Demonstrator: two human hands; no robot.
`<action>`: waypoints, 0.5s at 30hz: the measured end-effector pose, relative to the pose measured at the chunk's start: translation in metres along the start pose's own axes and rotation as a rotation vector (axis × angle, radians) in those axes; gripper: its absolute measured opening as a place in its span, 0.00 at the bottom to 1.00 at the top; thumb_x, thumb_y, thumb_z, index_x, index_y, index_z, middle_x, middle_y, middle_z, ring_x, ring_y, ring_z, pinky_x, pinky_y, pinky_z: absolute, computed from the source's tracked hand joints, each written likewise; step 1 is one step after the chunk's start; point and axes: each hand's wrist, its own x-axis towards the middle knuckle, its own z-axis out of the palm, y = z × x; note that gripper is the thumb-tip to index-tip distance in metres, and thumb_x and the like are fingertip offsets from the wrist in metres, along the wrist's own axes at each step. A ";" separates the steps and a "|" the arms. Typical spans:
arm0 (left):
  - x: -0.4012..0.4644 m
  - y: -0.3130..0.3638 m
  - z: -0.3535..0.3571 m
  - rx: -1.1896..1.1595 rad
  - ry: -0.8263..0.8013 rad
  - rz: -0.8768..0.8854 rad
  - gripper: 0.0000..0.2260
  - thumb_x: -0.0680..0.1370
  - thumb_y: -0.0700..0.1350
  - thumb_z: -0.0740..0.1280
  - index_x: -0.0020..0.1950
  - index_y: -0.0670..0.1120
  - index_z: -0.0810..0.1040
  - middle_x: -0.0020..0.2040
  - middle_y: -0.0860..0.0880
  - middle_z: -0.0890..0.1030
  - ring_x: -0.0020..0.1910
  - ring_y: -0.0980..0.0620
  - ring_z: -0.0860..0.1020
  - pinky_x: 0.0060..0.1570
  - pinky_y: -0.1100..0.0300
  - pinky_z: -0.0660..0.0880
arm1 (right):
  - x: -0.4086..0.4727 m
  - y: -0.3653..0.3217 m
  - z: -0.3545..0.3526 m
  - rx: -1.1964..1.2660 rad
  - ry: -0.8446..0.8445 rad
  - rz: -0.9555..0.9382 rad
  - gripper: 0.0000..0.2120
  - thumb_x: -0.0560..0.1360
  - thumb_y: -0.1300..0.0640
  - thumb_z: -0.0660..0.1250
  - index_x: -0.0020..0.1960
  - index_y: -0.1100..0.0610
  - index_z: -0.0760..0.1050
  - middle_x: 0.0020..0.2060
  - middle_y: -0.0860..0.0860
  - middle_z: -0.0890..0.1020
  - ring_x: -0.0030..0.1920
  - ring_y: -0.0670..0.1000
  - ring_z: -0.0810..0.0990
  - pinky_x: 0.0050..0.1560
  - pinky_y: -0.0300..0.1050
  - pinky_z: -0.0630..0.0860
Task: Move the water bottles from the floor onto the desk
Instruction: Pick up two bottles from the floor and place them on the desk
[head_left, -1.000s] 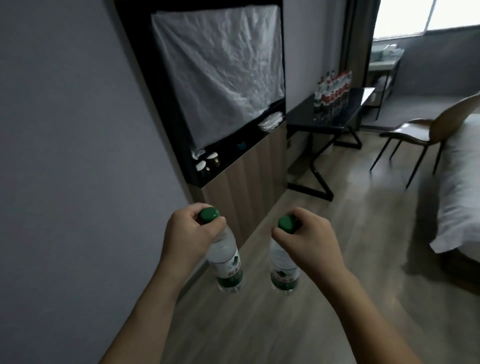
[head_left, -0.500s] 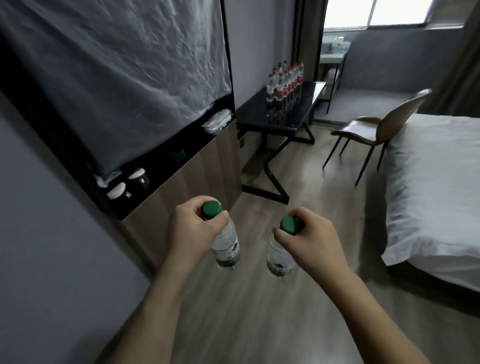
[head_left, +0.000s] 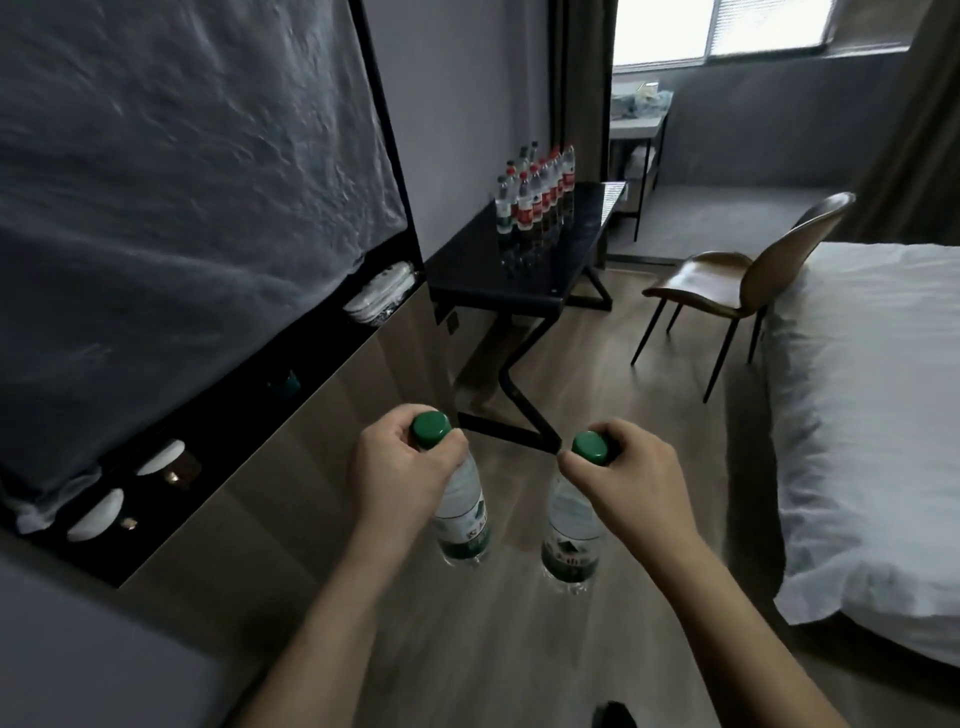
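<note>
Bottles hang one in each hand, both gripped at the neck just under the green cap, long axes near upright with the bases pointing at the floor. On the left, the left hand (head_left: 400, 467) is closed round the left bottle (head_left: 462, 514); to its right, the right hand (head_left: 623, 478) is closed round the right bottle (head_left: 569, 535). Neither touches the floor (head_left: 597, 395). The counter (head_left: 524, 270) lies ahead and a little left of both hands, well apart, its far end already carrying a cluster of bottles (head_left: 535, 192). The near end looks bare, and the left hand is slightly nearer to it.
</note>
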 end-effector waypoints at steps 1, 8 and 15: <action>0.013 0.002 0.014 -0.012 -0.009 0.005 0.06 0.63 0.51 0.72 0.35 0.51 0.80 0.31 0.55 0.80 0.29 0.60 0.76 0.30 0.63 0.73 | 0.021 0.005 -0.001 -0.007 -0.006 -0.018 0.06 0.64 0.48 0.73 0.35 0.46 0.75 0.31 0.41 0.79 0.35 0.40 0.77 0.31 0.39 0.72; 0.114 0.023 0.105 -0.023 -0.015 0.035 0.06 0.64 0.50 0.72 0.37 0.49 0.81 0.33 0.53 0.81 0.32 0.56 0.79 0.34 0.59 0.75 | 0.161 0.025 -0.017 -0.037 0.020 -0.096 0.08 0.66 0.47 0.72 0.35 0.47 0.74 0.30 0.43 0.78 0.33 0.42 0.77 0.32 0.44 0.76; 0.211 0.024 0.188 -0.069 -0.055 0.053 0.04 0.64 0.49 0.73 0.37 0.52 0.81 0.33 0.55 0.81 0.31 0.61 0.77 0.31 0.68 0.73 | 0.283 0.055 -0.011 -0.057 0.062 -0.052 0.07 0.65 0.46 0.72 0.36 0.46 0.75 0.32 0.40 0.79 0.36 0.39 0.78 0.32 0.42 0.76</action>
